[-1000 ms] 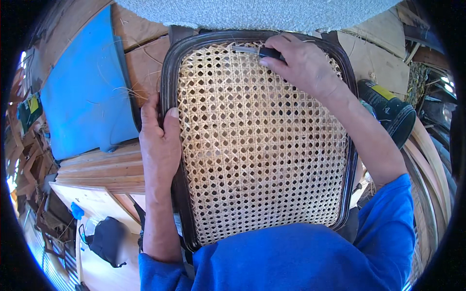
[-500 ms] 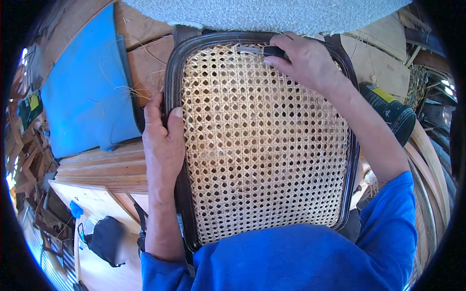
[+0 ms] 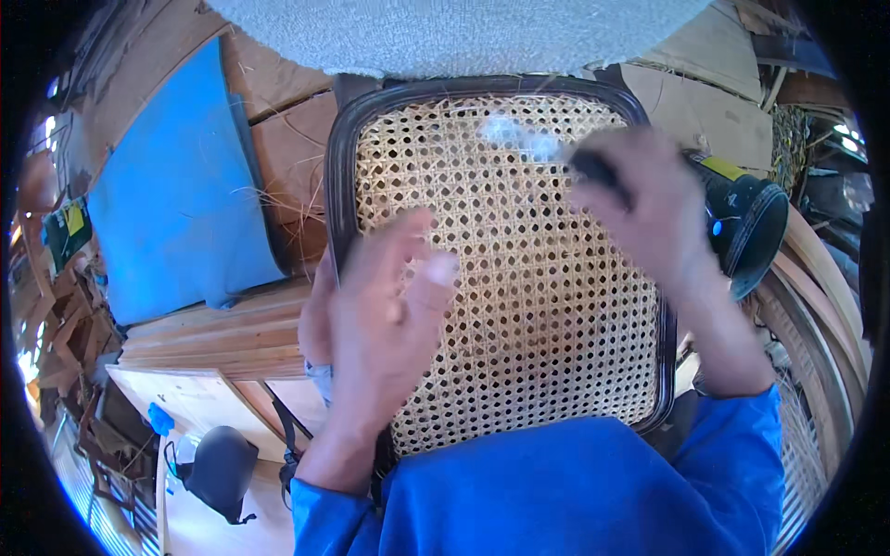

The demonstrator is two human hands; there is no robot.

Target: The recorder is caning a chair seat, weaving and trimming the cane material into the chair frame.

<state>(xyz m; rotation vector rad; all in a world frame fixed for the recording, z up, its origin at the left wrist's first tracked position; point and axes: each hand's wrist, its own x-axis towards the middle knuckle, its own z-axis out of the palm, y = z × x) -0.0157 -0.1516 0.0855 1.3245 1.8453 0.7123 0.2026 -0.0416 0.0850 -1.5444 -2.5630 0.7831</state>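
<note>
In front of me is a woven cane panel (image 3: 538, 278) set in a dark, rounded wooden frame (image 3: 339, 185). My left hand (image 3: 380, 324) is over the panel's left part, thumb and fingers apart, with nothing seen in it. Motion smears it slightly. At the upper right, my right hand (image 3: 654, 208) is closed around the black handle of a bladed tool (image 3: 601, 176). Its pale, shiny blade points left over the cane; blur hides its exact shape and whether it touches the weave.
A light blue towel-like cloth (image 3: 464, 37) lies beyond the frame. To the left are a blue sheet (image 3: 185, 204) and stacked boards (image 3: 213, 324); a black bag (image 3: 221, 473) lies nearer. A dark green can (image 3: 751, 218) lies right of the frame, beside curved wooden strips (image 3: 816, 306).
My left hand has let go of the frame's left edge and moved right, over the cane. My right hand has moved right and down from the top edge with the tool.
</note>
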